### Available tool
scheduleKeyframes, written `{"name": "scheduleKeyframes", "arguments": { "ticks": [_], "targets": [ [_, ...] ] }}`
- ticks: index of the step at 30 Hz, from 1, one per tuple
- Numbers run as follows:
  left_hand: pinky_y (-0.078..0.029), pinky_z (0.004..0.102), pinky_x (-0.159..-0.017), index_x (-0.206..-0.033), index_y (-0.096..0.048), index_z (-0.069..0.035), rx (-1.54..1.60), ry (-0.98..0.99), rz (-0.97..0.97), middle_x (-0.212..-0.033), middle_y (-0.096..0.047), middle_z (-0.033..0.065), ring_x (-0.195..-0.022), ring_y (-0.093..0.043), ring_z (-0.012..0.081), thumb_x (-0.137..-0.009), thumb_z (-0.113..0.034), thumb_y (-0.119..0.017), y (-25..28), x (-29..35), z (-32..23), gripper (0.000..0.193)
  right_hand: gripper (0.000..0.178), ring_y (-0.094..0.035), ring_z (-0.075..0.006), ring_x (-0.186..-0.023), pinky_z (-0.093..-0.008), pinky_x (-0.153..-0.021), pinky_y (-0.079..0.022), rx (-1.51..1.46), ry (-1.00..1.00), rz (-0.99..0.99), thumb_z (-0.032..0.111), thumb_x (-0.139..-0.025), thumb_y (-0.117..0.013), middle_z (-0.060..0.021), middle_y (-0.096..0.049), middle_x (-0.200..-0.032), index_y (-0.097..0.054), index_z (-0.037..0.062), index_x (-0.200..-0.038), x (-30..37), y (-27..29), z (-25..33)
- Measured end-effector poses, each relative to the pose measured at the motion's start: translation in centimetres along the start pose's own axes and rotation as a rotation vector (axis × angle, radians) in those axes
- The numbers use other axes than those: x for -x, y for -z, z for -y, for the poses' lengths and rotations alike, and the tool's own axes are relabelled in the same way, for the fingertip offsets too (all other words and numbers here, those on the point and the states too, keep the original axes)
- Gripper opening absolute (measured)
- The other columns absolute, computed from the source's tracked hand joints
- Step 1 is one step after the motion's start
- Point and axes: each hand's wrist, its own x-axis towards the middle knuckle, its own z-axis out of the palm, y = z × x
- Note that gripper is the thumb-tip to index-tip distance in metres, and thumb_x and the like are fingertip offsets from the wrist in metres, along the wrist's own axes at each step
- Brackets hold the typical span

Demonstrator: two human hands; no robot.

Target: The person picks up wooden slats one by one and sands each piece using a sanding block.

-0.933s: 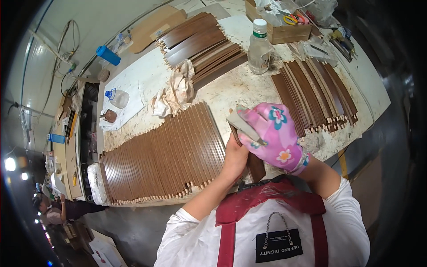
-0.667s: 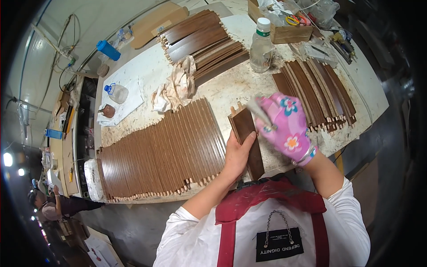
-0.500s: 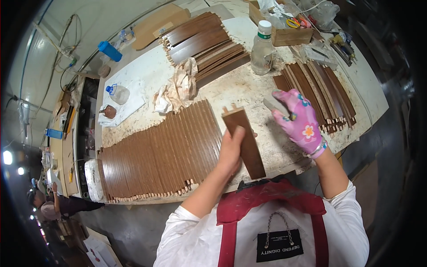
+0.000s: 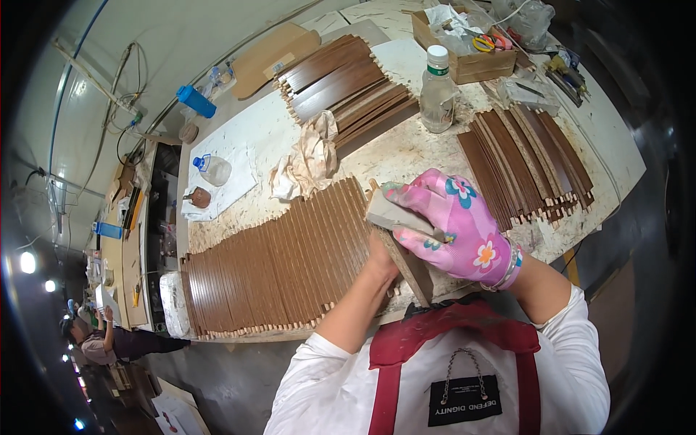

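Note:
My bare left hand is closed around a brown wooden slat, which stands tilted with its narrow edge turned up. In a pink flowered glove, my right hand grips a grey block, possibly a sanding block. The block lies against the far end of the slat and covers part of it. Left of my left hand, a long row of similar brown slats stands packed on edge, with pale pegs at their ends. Most of my left fingers are hidden behind the slat and block.
More slats are stacked at the right and at the back of the white table. A crumpled cloth, a clear bottle and a cardboard box also stand there. A person is at the far left.
The slat has turned from its broad face onto its narrow edge. My right hand has moved left with the grey block, bringing it against the slat's far end.

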Motion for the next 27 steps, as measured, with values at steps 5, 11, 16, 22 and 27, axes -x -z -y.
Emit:
{"name": "scheduleKeyframes", "arguments": {
  "ticks": [5,11,16,22,27],
  "targets": [
    [-0.035,0.0239,-0.038,-0.084,-0.052,-0.004,-0.026,-0.026,0.702,-0.052,-0.045,0.0037,-0.042,-0.041,0.0135,-0.093,-0.030,-0.039,5.2,-2.8,0.1,0.030,0.040,-0.055,-0.0337,-0.083,-0.0404,-0.077,-0.043,-0.028,-0.074,0.011,0.026,-0.079,-0.060,-0.0156,-0.054,-0.094,-0.056,0.0065,-0.114,-0.8,-0.6,-1.8],
    [-0.037,0.0198,-0.043,-0.078,-0.048,-0.004,0.004,-0.058,0.970,-0.055,-0.044,0.0036,-0.049,-0.042,0.0132,-0.092,-0.027,-0.045,5.3,-3.6,0.6,0.027,0.032,-0.059,-0.0298,-0.093,-0.0342,-0.079,-0.047,-0.196,-0.191,-0.212,0.018,-0.078,-0.064,-0.0160,-0.059,-0.100,-0.059,0.0030,-0.106,0.5,-1.8,-6.8],
    [-0.046,0.0269,-0.084,-0.121,-0.046,-0.002,-0.565,-0.115,0.443,-0.103,-0.060,0.0067,-0.092,-0.056,0.0139,-0.080,-0.008,-0.064,7.4,-2.7,2.4,0.045,0.038,-0.055,-0.0250,-0.105,-0.0337,-0.091,-0.042,-0.358,-0.324,-0.266,0.020,-0.079,-0.065,-0.0136,-0.059,-0.112,-0.056,-0.0022,-0.109,4.3,-0.6,-11.1],
    [-0.053,0.0354,-0.073,-0.093,-0.063,0.000,-0.259,-0.084,0.184,-0.092,-0.062,0.0141,-0.079,-0.061,0.0247,-0.086,-0.033,-0.046,2.1,-5.0,-4.3,0.037,0.036,-0.055,-0.0245,-0.102,-0.0333,-0.090,-0.041,-0.248,-0.334,-0.314,0.021,-0.080,-0.065,-0.0150,-0.059,-0.113,-0.056,-0.0026,-0.105,6.7,1.6,-9.0],
    [-0.052,0.0355,-0.070,-0.103,-0.055,0.003,0.005,-0.005,0.213,-0.096,-0.060,0.0132,-0.080,-0.059,0.0226,-0.085,-0.021,-0.050,2.1,-8.5,-6.6,0.030,0.037,-0.055,-0.0280,-0.093,-0.0388,-0.082,-0.043,0.147,-0.170,-0.029,0.024,-0.076,-0.066,-0.0131,-0.056,-0.098,-0.061,0.0052,-0.107,8.1,2.0,-4.2]
  ]
}}
